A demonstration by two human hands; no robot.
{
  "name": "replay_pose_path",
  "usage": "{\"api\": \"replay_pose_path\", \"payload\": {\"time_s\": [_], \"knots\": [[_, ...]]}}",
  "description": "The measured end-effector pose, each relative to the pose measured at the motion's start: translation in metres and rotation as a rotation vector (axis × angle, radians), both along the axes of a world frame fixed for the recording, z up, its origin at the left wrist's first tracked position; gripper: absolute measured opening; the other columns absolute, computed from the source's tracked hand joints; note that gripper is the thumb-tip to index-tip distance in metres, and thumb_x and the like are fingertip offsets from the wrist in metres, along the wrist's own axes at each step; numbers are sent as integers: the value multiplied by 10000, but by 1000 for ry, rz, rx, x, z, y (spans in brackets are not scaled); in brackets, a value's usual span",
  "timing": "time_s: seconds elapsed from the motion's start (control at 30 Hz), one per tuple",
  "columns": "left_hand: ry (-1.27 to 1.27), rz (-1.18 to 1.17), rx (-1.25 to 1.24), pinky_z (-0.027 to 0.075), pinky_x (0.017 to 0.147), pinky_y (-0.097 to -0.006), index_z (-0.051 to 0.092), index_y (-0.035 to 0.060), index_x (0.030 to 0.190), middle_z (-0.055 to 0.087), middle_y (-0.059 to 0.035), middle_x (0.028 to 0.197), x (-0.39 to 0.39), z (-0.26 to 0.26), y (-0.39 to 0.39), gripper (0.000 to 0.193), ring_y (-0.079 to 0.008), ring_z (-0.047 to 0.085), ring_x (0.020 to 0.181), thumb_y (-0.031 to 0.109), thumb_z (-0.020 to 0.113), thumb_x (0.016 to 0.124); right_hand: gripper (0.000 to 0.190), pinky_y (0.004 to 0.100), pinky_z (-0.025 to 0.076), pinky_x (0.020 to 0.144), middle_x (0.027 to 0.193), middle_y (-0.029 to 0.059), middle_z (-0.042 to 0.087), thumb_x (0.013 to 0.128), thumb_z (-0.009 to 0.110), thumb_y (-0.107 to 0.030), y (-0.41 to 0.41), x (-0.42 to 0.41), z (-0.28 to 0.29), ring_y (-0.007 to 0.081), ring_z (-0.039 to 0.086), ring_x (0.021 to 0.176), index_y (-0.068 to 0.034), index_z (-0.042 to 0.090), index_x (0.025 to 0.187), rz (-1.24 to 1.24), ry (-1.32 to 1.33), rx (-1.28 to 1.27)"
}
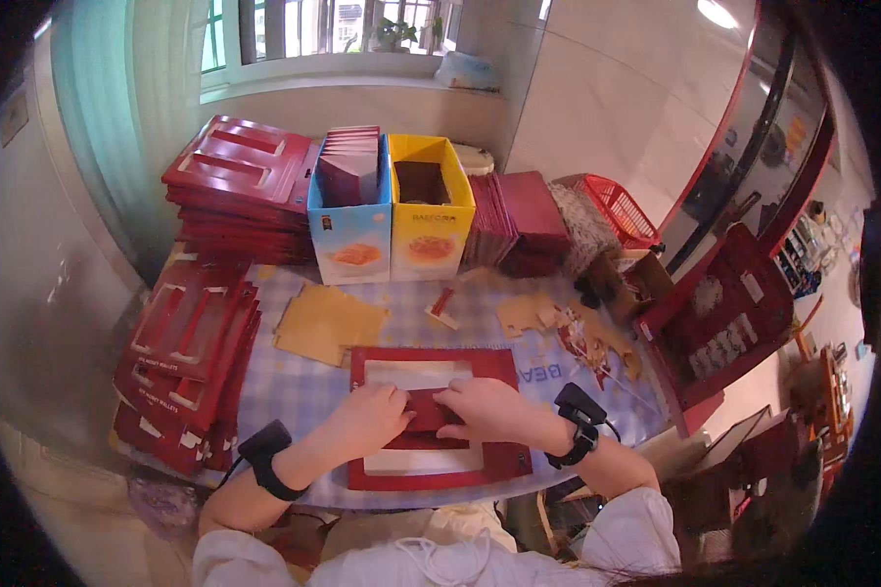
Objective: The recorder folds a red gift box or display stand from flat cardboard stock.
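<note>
A red printed card sheet with two white window areas lies flat near the table's front edge. Both hands work at its middle, over a dark red strip or flap. My left hand rests at the strip's left end with bent fingers. At the right end, my right hand has its thumb and fingers apart around the strip's edge. Whether either hand pinches the card is hard to see. Just beyond the sheet lie a yellow-brown card piece and a small red and white card piece.
Stacks of red printed card stand at the left. Behind are a blue box holding folded cards and a yellow box, with red folders beside them. Torn scraps and a tilted red carton are at the right.
</note>
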State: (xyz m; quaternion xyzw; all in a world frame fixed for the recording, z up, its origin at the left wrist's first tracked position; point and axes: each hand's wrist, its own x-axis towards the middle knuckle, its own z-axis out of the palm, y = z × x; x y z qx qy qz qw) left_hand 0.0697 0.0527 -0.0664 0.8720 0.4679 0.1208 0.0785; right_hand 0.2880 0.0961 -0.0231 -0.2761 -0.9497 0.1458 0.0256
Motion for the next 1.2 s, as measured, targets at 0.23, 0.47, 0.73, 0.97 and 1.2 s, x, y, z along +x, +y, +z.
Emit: {"api": "replay_pose_path", "payload": {"time_s": [0.23,0.47,0.73,0.97,1.2], "knots": [[35,-15,104,493,729,-391,564,2,906,572,-152,840,1,5,-6,363,-314,579,826,359,602,851,322,411,483,776,915,158,599,806,662,-274,26,1,-15,334,592,894,-29,604,1007,-60,265,-34],[73,-21,159,494,686,-379,561,32,907,561,-123,806,6,11,-12,366,-289,573,760,376,645,810,226,431,489,752,920,154,597,794,652,-190,45,-13,-15,361,594,854,-30,593,943,-63,66,-313],[59,-19,157,468,684,-369,601,11,982,524,-102,882,6,20,-14,464,-261,530,834,403,686,748,151,410,490,660,834,132,548,805,634,-157,34,-16,-11,336,584,763,-42,563,873,-169,156,-249],[10,-13,-16,450,717,-403,605,11,1006,519,-101,943,4,25,-12,572,-270,517,852,476,710,689,131,427,518,613,836,157,515,827,570,-93,42,-11,-10,340,592,733,0,506,895,-189,183,-379],[57,-38,-54,447,732,-420,602,19,1030,525,-111,973,3,26,-7,583,-274,524,862,478,701,683,190,402,518,623,834,133,519,746,578,-84,44,-13,-7,306,587,758,-6,514,907,-166,111,-379]]}}
